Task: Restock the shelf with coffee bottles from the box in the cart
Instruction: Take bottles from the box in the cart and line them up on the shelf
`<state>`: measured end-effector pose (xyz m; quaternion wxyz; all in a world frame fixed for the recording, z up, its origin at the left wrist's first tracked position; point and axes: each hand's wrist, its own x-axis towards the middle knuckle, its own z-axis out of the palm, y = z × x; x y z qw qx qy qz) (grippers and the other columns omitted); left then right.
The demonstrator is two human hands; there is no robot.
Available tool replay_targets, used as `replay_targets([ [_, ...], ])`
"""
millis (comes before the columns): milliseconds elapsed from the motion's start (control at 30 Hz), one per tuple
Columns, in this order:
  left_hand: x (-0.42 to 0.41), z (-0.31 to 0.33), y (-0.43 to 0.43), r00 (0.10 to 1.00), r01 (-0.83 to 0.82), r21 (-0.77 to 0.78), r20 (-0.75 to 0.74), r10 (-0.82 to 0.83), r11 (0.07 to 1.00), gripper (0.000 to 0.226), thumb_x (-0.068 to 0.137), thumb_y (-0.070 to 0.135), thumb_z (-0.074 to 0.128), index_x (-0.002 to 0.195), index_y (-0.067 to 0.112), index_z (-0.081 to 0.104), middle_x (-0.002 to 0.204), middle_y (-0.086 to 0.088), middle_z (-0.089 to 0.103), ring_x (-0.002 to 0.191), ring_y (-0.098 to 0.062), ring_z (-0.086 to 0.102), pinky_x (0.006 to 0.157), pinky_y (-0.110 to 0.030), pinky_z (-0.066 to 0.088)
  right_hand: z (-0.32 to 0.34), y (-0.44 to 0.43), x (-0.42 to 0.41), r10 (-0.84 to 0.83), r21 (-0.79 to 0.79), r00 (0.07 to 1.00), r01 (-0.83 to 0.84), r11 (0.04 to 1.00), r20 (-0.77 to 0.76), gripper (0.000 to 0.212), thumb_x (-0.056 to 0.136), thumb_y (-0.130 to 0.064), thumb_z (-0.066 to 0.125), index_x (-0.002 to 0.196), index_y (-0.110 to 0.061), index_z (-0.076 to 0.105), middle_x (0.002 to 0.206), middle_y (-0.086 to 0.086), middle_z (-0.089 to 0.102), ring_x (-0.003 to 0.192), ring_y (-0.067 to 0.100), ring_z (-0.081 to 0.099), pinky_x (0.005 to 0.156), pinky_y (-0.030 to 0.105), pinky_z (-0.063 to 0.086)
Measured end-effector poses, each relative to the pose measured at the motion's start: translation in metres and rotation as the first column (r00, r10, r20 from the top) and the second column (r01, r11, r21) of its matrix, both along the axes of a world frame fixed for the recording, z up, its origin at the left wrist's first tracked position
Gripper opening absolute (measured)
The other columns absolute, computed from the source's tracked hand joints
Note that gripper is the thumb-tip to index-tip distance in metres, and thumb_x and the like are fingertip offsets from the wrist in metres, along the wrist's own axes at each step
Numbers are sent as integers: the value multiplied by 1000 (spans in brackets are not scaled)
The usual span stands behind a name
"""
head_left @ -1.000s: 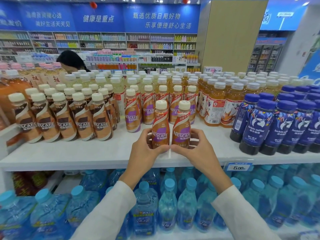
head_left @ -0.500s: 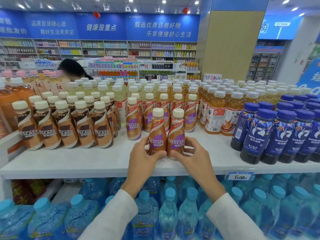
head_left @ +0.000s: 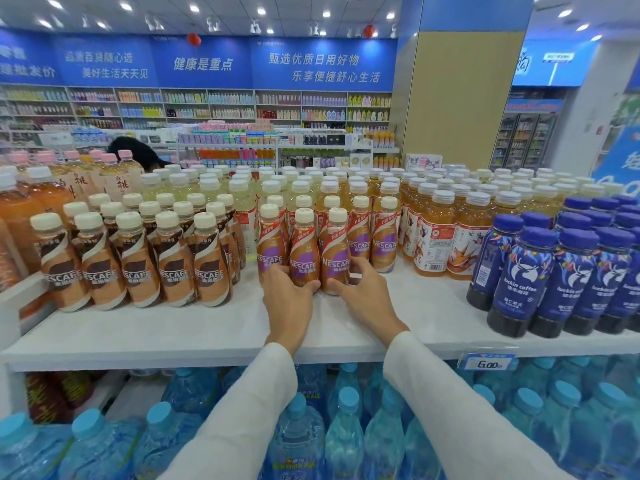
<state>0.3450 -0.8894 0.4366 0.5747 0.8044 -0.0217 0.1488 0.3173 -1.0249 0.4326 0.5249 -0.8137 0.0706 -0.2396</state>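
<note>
Tipping worries us: left hand (head_left: 287,294) grips the left coffee bottle (head_left: 304,252), right hand (head_left: 365,296) the right coffee bottle (head_left: 335,252), both upright on the shelf (head_left: 207,329) against a row (head_left: 382,242) a hard shove could topple.

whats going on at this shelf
A person in white sleeves is stocking coffee. The left grip holds one purple-label Nescafe bottle and the right grip holds the neighbouring bottle. Both stand upright on the white shelf, at the front of the matching purple-label group.
</note>
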Motion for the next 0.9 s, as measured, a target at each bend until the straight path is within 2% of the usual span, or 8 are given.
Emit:
replay_targets([
  [167, 9, 2, -6, 999, -40, 83, 2, 40, 996, 54, 84, 28, 81, 125, 14, 49, 131, -8, 53, 120, -26, 54, 101, -39, 48, 0, -1, 11, 3, -5, 1000, -3, 1000, 3, 56, 88, -28, 77, 138, -22, 53, 133, -5, 64, 119, 14, 61, 103, 36, 52],
  [333, 13, -2, -11, 998, -63, 113, 34, 60, 992, 58, 85, 27, 80, 129, 13, 46, 132, -10, 53, 121, -29, 55, 102, -43, 51, -3, -3, 19, 5, -17, 1000, -5, 1000, -3, 56, 86, -30, 78, 137, -24, 54, 130, -7, 65, 118, 13, 61, 103, 37, 52],
  [567, 12, -1, -13, 993, -113, 233, 59, 102, 966, 61, 91, 35, 72, 139, 9, 45, 140, -11, 53, 127, -28, 53, 103, -34, 46, -4, -3, 27, -17, -22, 1000, 16, 1000, -15, 56, 87, -31, 78, 137, -25, 53, 132, -5, 64, 120, 15, 61, 104, 40, 51],
  [700, 11, 1, -14, 992, -118, 262, 65, 105, 958, 57, 94, 34, 69, 139, 8, 46, 139, -11, 53, 127, -27, 53, 102, -33, 46, -7, -2, 30, -23, -43, 999, 22, 999, -27, 58, 89, -35, 75, 140, -27, 49, 136, -6, 61, 124, 17, 59, 106, 44, 51],
  [900, 13, 1, -15, 990, -136, 283, 62, 123, 950, 58, 93, 37, 70, 138, 9, 48, 137, -11, 55, 124, -28, 56, 100, -35, 49, -9, -1, 29, -25, -49, 999, 24, 999, -24, 60, 90, -37, 73, 142, -27, 46, 139, -6, 59, 126, 17, 58, 107, 43, 50],
])
